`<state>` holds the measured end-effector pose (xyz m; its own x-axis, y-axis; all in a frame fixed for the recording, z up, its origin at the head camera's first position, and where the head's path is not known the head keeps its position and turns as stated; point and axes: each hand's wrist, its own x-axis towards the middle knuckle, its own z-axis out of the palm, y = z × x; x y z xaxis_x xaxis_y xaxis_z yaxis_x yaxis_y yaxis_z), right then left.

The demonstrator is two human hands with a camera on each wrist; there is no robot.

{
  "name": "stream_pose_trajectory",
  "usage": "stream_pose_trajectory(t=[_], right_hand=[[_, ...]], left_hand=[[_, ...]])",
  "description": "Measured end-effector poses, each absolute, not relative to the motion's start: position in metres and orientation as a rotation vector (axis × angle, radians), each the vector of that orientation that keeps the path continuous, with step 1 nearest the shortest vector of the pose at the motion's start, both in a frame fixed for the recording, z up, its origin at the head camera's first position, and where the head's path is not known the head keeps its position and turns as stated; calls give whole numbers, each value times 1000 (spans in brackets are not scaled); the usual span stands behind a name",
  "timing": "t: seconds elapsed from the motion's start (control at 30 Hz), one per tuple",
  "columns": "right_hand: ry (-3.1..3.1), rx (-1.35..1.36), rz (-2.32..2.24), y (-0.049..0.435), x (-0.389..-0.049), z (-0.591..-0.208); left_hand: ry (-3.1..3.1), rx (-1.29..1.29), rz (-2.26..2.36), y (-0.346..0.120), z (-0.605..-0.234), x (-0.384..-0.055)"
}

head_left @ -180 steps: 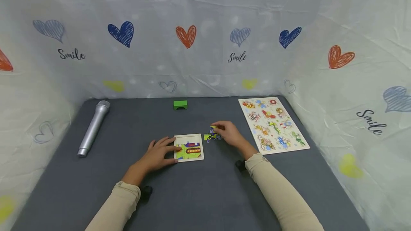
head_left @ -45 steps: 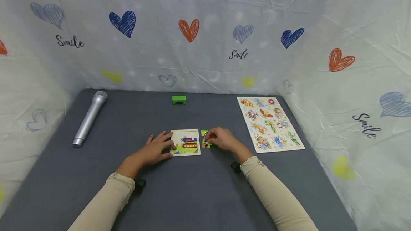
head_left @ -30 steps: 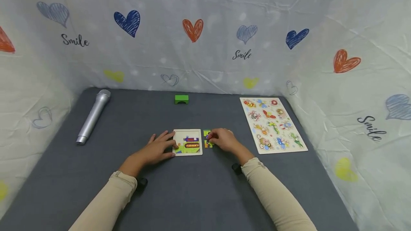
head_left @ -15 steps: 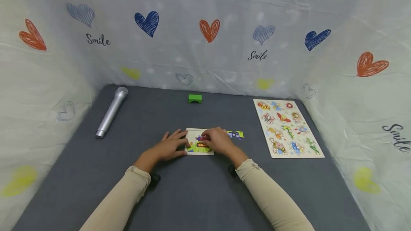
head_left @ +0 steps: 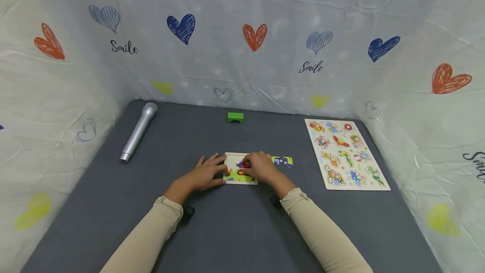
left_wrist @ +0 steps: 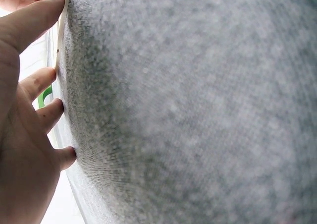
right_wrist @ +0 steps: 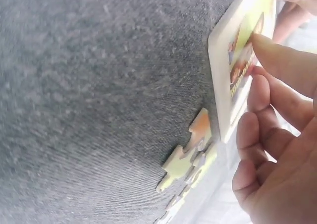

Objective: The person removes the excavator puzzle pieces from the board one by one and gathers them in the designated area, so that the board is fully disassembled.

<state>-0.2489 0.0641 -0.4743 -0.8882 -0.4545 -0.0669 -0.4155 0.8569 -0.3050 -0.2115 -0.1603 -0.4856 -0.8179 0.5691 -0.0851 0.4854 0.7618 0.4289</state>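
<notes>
A small square puzzle tray [head_left: 235, 156] with a pale frame lies mid-table, its picture partly filled in green, purple and orange. My left hand [head_left: 206, 173] rests at its left side, fingers spread, thumb and index finger touching the frame; in the left wrist view the thumb [left_wrist: 37, 18] lies along the rim. Over the tray's right part, my right hand [head_left: 261, 167] pinches a puzzle piece between thumb and index finger, the piece mostly hidden by the fingers. Several loose puzzle pieces [head_left: 282, 161] lie right of the tray; one orange-and-green piece [right_wrist: 193, 144] appears nearer in the right wrist view.
A silver microphone [head_left: 138, 132] lies at the left. A green arch block [head_left: 235, 117] stands at the back. On the right lies a board [head_left: 346, 155] with insect and animal pictures. A white curtain [head_left: 212, 62] with hearts surrounds the dark table.
My right hand has moved from the loose pieces at the right to over the tray. My left hand keeps its place on the frame. The head view has turned left.
</notes>
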Motion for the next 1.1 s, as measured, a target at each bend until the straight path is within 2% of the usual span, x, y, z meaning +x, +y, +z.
stream_pose_trajectory(t=[1.1], right_hand=[[2913,-653,-750,70,-246,-476]], left_hand=[[2747,794,570,-159,-486,-211]])
